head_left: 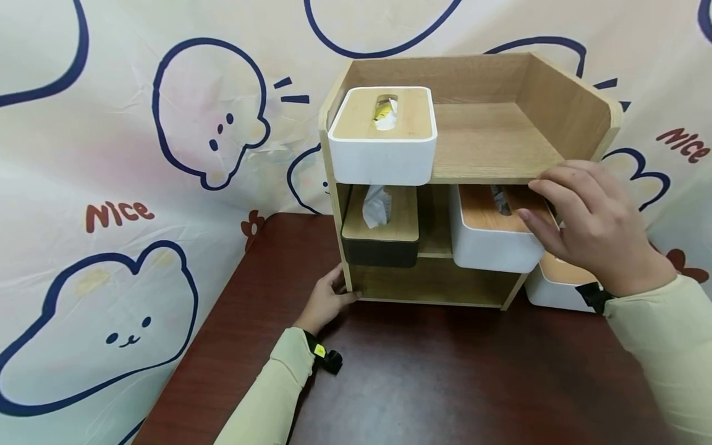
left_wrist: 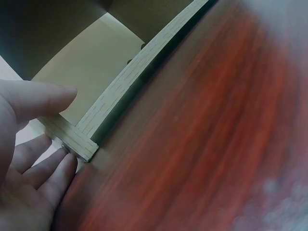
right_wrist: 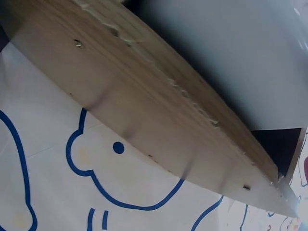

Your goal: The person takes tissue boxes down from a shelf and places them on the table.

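Note:
A light wooden desktop shelf (head_left: 478, 133) stands on the table. At its lower left corner my left hand (head_left: 327, 300) grips the side panel, thumb inside and fingers outside, as the left wrist view shows. My right hand (head_left: 592, 225) is before the upper right side, fingers loosely bent near the top board's front edge; whether they touch it is unclear. Behind it sits a white tissue box (head_left: 495, 247) with a brown wooden lid. The right wrist view shows only the shelf's side panel (right_wrist: 144, 101) and a pale box, no fingers.
A white tissue box (head_left: 384, 162) rests on the shelf's upper left, slightly over the front edge. Below it is a dark tissue box (head_left: 381, 252). Another white box (head_left: 556, 296) stands right of the shelf. A cartoon-printed cloth (head_left: 128, 204) hangs behind the dark red table (head_left: 434, 377).

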`<move>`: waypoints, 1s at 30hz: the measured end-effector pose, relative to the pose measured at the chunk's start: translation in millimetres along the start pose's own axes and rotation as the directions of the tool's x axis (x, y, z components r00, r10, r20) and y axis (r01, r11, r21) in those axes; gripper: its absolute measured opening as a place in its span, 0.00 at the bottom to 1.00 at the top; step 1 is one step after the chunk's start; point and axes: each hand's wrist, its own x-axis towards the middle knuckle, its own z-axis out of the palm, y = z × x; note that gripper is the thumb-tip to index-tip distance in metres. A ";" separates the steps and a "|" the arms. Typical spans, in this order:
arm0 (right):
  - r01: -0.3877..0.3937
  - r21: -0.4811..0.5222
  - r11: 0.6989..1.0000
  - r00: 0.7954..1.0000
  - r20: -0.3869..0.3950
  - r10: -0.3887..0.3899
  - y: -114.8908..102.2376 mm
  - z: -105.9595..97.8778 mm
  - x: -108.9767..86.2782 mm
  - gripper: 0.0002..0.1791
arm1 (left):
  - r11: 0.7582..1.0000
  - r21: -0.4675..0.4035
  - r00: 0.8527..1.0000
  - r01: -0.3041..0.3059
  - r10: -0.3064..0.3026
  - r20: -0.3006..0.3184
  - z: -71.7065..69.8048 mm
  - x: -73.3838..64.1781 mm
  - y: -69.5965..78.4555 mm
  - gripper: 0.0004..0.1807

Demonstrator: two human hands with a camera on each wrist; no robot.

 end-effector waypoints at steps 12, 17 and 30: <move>0.067 0.038 0.997 0.998 0.006 -0.067 1.5 3.6 22.2 0.26 | 1.000 -0.008 1.000 -0.010 0.010 0.010 -0.3 6.9 -10.3 0.44; 0.089 0.040 0.995 0.996 0.026 -0.090 5.0 4.0 27.2 0.27 | 1.000 -0.001 0.999 -0.001 0.001 0.042 -1.8 1.5 9.1 0.44; 0.156 0.043 0.987 0.987 0.027 -0.157 7.2 14.1 44.0 0.26 | 0.999 -0.003 0.999 -0.034 0.034 -0.022 0.9 5.4 -16.1 0.44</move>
